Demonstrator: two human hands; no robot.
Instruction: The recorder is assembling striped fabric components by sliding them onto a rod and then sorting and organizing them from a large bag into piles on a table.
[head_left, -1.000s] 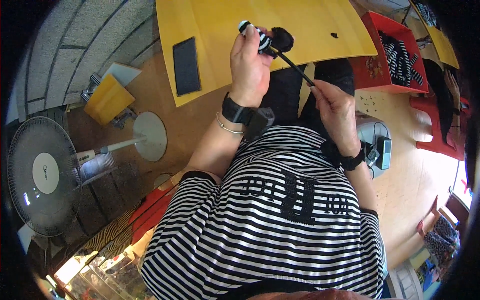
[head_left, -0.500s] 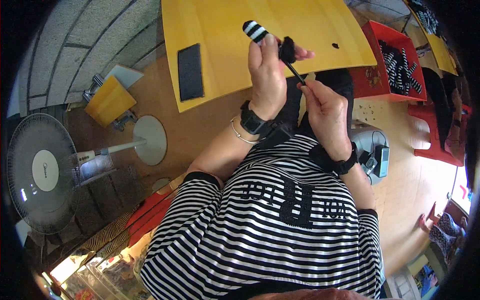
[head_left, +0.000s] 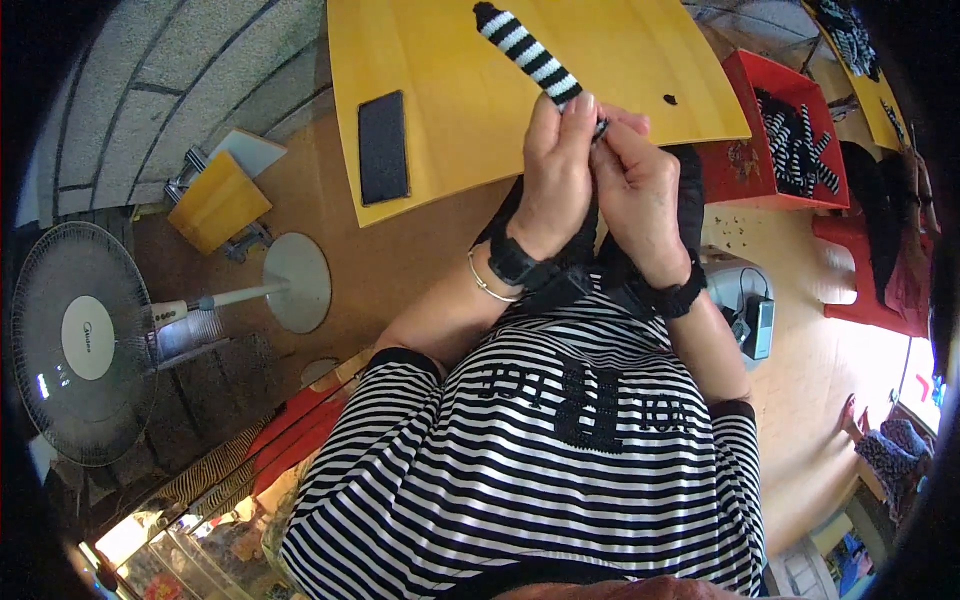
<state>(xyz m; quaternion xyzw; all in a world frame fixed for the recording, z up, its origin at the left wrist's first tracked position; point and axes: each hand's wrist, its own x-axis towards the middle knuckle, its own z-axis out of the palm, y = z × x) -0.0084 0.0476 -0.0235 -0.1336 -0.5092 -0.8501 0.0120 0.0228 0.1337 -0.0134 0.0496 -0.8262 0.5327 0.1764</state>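
The lower centre of the frame is filled by a black-and-white striped shirt point(head_left: 540, 500). Above it, black bands point(head_left: 520, 268) are worn on both wrists, and the two hands are brought together, touching, in the upper centre. A striped knitted tube point(head_left: 530, 55) is pinched near its lower end between the thumb and fingers of the left hand point(head_left: 562, 185); its dark tip is pointed to the upper left. The fingers of the right hand point(head_left: 640, 190) are closed in around that lower end, and whatever else lies within the grip is hidden.

Beyond the hands, a yellow table point(head_left: 460, 130) is seen beneath the tube. A dark rectangular slab point(head_left: 383, 148) is laid near its left edge, and a small dark scrap point(head_left: 670, 99) is seen toward its right.

At the upper right, a red box point(head_left: 742, 85) is heaped with striped pieces point(head_left: 802, 150). At the left, a fan point(head_left: 88, 338) is stood on a round base point(head_left: 298, 283). Toward the right edge, a red stool point(head_left: 872, 290) is seen beside another person.
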